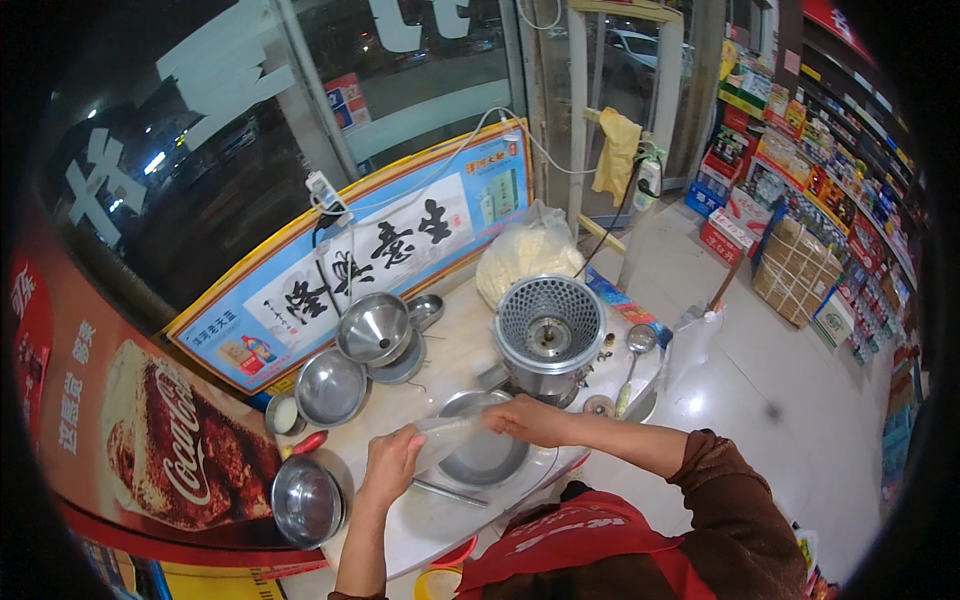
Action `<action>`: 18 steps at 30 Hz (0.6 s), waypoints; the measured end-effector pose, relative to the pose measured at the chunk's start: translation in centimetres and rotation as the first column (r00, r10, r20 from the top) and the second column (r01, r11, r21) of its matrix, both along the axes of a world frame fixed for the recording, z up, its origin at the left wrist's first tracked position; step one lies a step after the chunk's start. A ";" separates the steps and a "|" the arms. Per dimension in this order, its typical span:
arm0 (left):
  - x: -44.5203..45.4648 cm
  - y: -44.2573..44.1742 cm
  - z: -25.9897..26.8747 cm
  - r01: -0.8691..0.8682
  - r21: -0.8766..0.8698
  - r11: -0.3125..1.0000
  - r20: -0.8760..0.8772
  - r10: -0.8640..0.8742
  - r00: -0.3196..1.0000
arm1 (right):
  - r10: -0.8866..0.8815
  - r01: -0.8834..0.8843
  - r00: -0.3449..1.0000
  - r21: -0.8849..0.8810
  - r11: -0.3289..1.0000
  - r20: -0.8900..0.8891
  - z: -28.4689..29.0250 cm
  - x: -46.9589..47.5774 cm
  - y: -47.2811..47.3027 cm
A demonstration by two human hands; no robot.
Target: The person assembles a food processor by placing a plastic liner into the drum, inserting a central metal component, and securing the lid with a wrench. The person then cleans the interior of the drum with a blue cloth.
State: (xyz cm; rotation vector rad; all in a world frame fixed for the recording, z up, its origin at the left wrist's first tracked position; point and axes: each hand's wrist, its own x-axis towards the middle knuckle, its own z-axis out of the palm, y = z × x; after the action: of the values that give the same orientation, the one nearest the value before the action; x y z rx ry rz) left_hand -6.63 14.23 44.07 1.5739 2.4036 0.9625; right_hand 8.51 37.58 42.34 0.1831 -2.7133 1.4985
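Observation:
Between my two hands a thin translucent plastic bag (444, 441) is stretched, over the left side of a wide metal basin (487, 454). My left hand (394, 459) grips the bag's left end. My right hand (517, 418) pinches its other end, above the basin's upper rim. Just beyond my right hand stands a metal machine with a perforated round drum (550, 330), a spindle at its centre. A metal rod (450, 493) lies at the basin's near side. What the basin holds, if anything, is hard to tell.
At the left stand a metal funnel (373, 328), a metal bowl (331, 387), stacked bowls (306, 501) and a small cup of white contents (286, 415). A large bag of pale yellowish material (525, 259) sits behind the drum. A ladle (640, 341) lies at the right edge.

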 end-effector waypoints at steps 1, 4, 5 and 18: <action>0.0 0.1 0.3 -0.021 -0.018 1.000 0.018 0.021 1.000 | -0.012 0.011 0.999 -0.019 1.000 -0.038 0.1 -0.2 -0.1; -0.3 0.1 1.0 -0.068 0.086 0.994 -0.020 0.070 0.997 | -0.073 0.066 0.995 -0.091 0.994 -0.068 0.7 -0.4 -0.1; -0.6 0.0 1.2 -0.099 0.148 0.984 -0.045 0.106 0.993 | -0.098 0.090 0.993 -0.107 0.990 -0.067 1.0 -0.4 0.0; -0.9 -2.4 -0.3 -0.236 0.285 0.929 0.147 0.201 0.968 | -0.175 0.177 0.984 -0.091 0.980 0.032 2.4 -0.1 1.5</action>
State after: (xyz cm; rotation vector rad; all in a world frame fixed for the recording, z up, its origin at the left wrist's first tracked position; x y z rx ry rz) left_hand -7.58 11.85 43.78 1.3001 2.4820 1.4809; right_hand 8.43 39.04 44.79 -0.0771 -2.5895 1.5812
